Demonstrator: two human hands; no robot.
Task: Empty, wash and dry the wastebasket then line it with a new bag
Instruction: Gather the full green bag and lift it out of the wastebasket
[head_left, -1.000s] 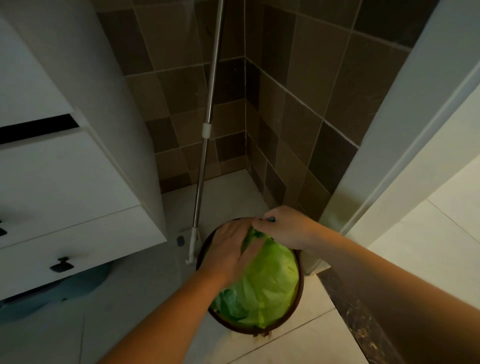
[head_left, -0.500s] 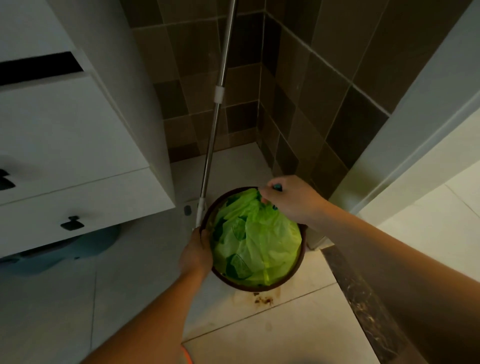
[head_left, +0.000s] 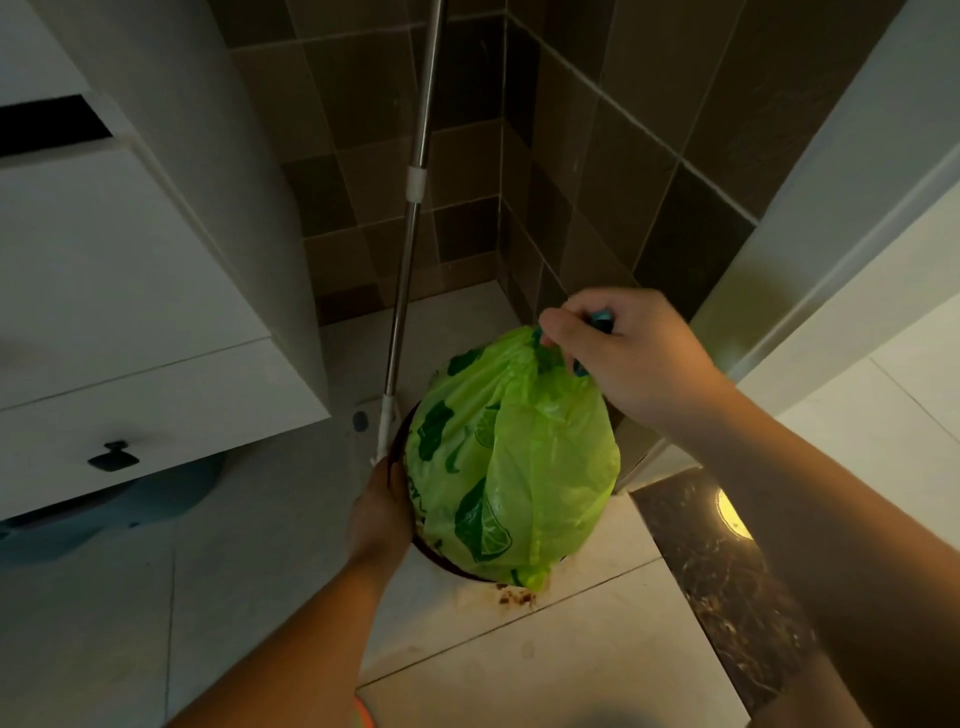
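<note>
A full bright green bag (head_left: 524, 457) printed with dark lime slices bulges up out of a dark brown round wastebasket (head_left: 402, 441) on the tiled floor. My right hand (head_left: 623, 353) is shut on the bag's gathered top, with teal handles showing between the fingers. My left hand (head_left: 382, 512) grips the left rim of the wastebasket. The bag hides most of the basket; only the left and lower rim show.
A metal mop pole (head_left: 413, 223) leans in the tiled corner just left of the basket. White drawers (head_left: 130, 322) with a dark knob overhang the left. A door frame (head_left: 810, 249) stands at the right. Brown stains (head_left: 514, 597) mark the floor below the basket.
My left hand moved from the top of the bag to the basket's left rim. My right hand has pulled the gathered bag top upward, so the bag rises out of the basket.
</note>
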